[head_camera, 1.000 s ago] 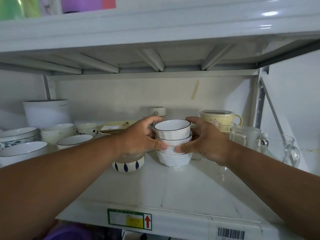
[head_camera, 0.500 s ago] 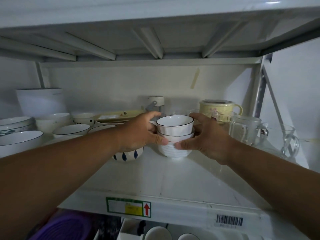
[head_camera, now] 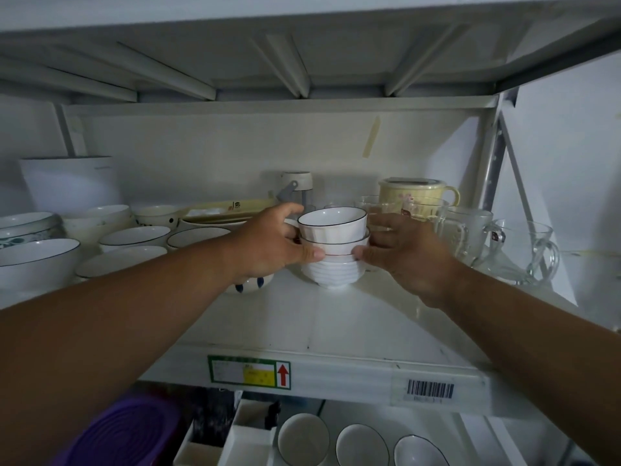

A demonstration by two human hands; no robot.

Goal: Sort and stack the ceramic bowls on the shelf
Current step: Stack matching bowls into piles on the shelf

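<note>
On the white metal shelf (head_camera: 336,331), the left hand (head_camera: 268,243) and right hand (head_camera: 403,253) curl their fingers round a stack of small white bowls (head_camera: 332,247): ribbed at the bottom, dark-rimmed on top. A blue-dashed bowl (head_camera: 250,284) sits just under the left hand. Glass mugs (head_camera: 470,237) crowd the right, wide dark-rimmed bowls (head_camera: 134,235) the left. The grip is unchanged from half a second ago; behind stands a lidded yellow cup (head_camera: 416,196).
</note>
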